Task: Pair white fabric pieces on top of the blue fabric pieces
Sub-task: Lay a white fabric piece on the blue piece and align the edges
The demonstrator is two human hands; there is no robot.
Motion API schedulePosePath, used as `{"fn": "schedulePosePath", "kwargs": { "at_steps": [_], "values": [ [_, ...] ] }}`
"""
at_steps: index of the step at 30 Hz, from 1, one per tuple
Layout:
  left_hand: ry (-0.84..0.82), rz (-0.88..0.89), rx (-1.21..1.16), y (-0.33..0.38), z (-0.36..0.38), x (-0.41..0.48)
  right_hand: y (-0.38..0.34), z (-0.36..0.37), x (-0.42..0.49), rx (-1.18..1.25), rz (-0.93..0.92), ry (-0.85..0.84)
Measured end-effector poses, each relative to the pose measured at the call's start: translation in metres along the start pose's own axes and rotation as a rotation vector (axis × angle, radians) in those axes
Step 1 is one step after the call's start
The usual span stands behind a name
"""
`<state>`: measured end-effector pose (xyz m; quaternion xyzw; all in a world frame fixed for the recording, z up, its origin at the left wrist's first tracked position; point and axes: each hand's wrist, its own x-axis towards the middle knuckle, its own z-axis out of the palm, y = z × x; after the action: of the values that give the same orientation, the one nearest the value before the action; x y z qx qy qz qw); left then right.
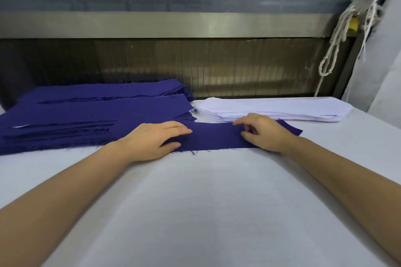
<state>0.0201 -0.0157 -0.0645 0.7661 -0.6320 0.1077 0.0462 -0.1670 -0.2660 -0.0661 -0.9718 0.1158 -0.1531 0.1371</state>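
– One blue piece (pixel 217 137): laid where?
– On the table (pixel 206 201), nearer than the white stack (pixel 271 109); pressed by the left hand (pixel 152 140), fingers straight; touched by the right hand (pixel 263 132), fingers bent; pinch not discernible.

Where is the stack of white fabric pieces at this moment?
In the head view, the stack of white fabric pieces lies far right on the table, just beyond the right hand and the single blue piece, right of the blue stacks.
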Motion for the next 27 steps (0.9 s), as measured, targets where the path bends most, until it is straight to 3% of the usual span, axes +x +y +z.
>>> {"fn": "schedulePosePath", "kwargs": {
  "at_steps": [5, 13, 21, 27],
  "values": [
    [-0.050, 0.048, 0.076, 0.011, 0.000, 0.003, 0.001, 0.001, 0.001, -0.087, -0.039, -0.086],
    [0.004, 0.057, -0.266, 0.025, -0.002, 0.006, 0.009, 0.000, 0.000, -0.199, 0.000, -0.097],
    [-0.008, 0.015, 0.116, 0.016, 0.000, 0.001, 0.017, -0.003, 0.000, -0.265, 0.110, -0.095],
    [-0.041, 0.013, 0.149, 0.019, 0.002, 0.002, 0.014, -0.003, -0.001, -0.351, 0.174, -0.051]
  ]
}}
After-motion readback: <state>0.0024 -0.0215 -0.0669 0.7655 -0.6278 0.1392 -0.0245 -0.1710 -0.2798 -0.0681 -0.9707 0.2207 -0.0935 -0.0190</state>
